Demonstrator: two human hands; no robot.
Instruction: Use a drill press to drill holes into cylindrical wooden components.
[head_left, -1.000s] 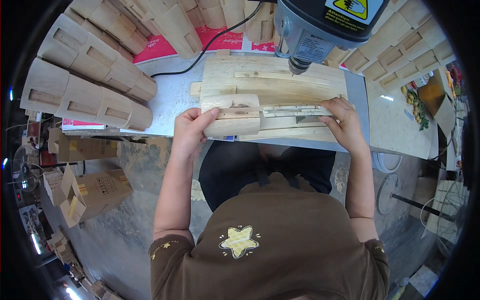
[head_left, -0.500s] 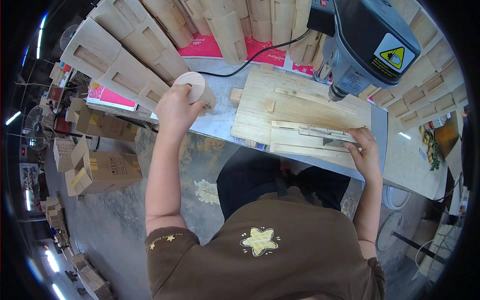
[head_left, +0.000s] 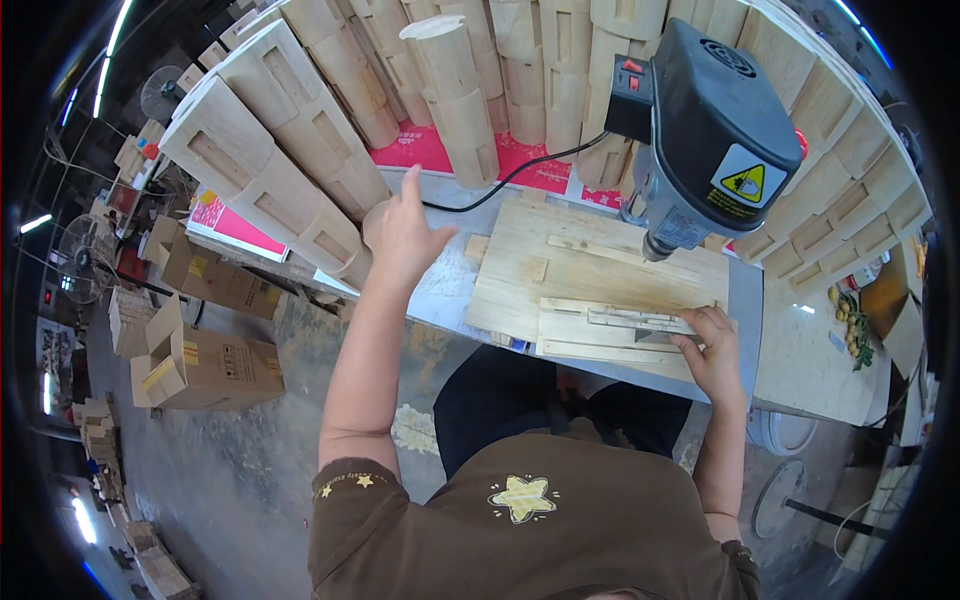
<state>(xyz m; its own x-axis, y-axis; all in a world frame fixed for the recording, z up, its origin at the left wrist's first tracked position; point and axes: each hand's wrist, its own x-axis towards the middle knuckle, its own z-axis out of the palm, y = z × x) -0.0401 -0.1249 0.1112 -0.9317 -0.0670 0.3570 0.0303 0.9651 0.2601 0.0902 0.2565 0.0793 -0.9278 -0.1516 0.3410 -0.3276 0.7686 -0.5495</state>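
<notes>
**Flanking a pale, flat wooden board (head_left: pixel 505 285): left hand (head_left: pixel 403 235) unclenched, right hand (head_left: pixel 712 345) grasping**

Well apart from the left hand, to its left and nearer the body, are brown cardboard boxes (head_left: pixel 235 375) on the floor. Just left of and beyond this hand lean columns of pale wooden cylinders with rectangular recesses (head_left: pixel 255 175). A pale, rounded wooden piece (head_left: pixel 374 213) lies directly behind the hand, which partly hides it; whether the two touch cannot be told. The left hand grasps nothing visible: its fingers extend away from the body and its thumb stands out to the right.

To the right of the thumb, a black flexible cable (head_left: pixel 510 182) curves across the bench beyond the board. Between the hands, the board carries a long, thin wooden strip (head_left: pixel 620 257) and, nearer the body, a pale rectangular wooden base (head_left: pixel 565 330). On this base a narrow, pale, layered bar (head_left: pixel 630 319) runs leftward from the right hand, with a dark triangular piece (head_left: pixel 643 336) at its near side.

The right hand pinches the bar's right end, fingers on the far side, thumb on the near side. Beyond this hand stands a black-and-grey bench drill (head_left: pixel 710 130); to its right is a yellow-and-green bundle (head_left: pixel 858 320).
</notes>
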